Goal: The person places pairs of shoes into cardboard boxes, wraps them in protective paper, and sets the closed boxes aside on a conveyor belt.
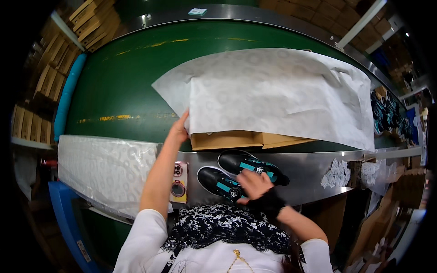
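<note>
A cardboard shoe box [227,140] lies ahead of me, mostly hidden under a large sheet of white patterned wrapping paper [273,95]. At the box's left end, my left hand [180,129] is closed on the paper's edge, its fingertips partly hidden. Two black shoes with teal straps and round dials sit side by side on the steel ledge: the far shoe [236,159] and the near shoe [211,179]. Over their tops is my right hand [256,183], in a black wrist covering, with fingers spread and touching or just above them.
A stack of wrapping paper in clear plastic [104,170] lies left, beside a phone [179,182] on the steel ledge. Small white paper slips [336,174] are heaped to the right. Beyond runs a green belt [118,86]. More shoes [387,113] stand far right.
</note>
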`<state>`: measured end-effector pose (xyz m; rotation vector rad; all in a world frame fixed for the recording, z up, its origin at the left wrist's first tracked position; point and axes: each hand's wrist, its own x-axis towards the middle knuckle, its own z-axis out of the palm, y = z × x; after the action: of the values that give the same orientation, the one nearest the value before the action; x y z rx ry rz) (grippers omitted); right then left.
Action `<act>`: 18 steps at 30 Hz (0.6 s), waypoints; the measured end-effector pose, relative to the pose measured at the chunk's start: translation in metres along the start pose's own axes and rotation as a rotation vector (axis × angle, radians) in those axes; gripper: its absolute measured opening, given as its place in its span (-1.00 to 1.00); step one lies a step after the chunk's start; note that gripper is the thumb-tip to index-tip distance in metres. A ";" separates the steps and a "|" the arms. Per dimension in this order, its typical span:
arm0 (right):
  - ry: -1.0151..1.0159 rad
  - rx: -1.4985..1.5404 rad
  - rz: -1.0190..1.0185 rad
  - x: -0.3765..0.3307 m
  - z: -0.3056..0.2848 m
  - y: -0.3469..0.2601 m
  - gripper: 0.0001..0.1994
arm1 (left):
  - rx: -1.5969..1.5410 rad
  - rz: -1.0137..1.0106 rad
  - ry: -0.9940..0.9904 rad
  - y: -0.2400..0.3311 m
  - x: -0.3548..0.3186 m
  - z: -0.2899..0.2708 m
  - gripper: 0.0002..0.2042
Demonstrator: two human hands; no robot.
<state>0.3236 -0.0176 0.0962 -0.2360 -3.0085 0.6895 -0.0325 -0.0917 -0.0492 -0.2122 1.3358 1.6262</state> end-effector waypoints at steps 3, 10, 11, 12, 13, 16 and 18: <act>-0.112 -0.183 0.019 0.005 0.023 -0.027 -0.22 | -0.096 0.016 -0.035 -0.016 -0.003 0.029 -0.50; 0.106 0.556 0.083 0.046 -0.053 -0.007 -0.39 | 0.321 0.544 0.140 0.008 -0.061 -0.017 -0.71; 0.111 0.694 0.086 0.058 -0.070 0.005 -0.39 | 0.371 0.614 0.180 0.011 -0.065 -0.032 -0.71; 0.259 0.736 0.201 0.069 -0.083 0.009 -0.41 | 0.399 0.649 0.201 0.013 -0.074 -0.030 -0.74; 0.383 0.778 0.294 0.083 -0.094 0.020 -0.43 | 0.425 0.692 0.225 0.019 -0.082 -0.027 -0.77; 0.583 0.798 0.494 0.136 -0.099 0.083 -0.45 | 0.775 0.865 0.373 0.032 -0.089 -0.037 -0.80; 0.571 0.617 0.593 0.160 -0.058 0.130 -0.44 | 0.746 0.894 0.295 0.037 -0.099 -0.017 -0.81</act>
<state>0.1882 0.1483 0.0933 -1.0809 -2.0534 1.2734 -0.0185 -0.1582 0.0332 0.7151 2.3783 1.6585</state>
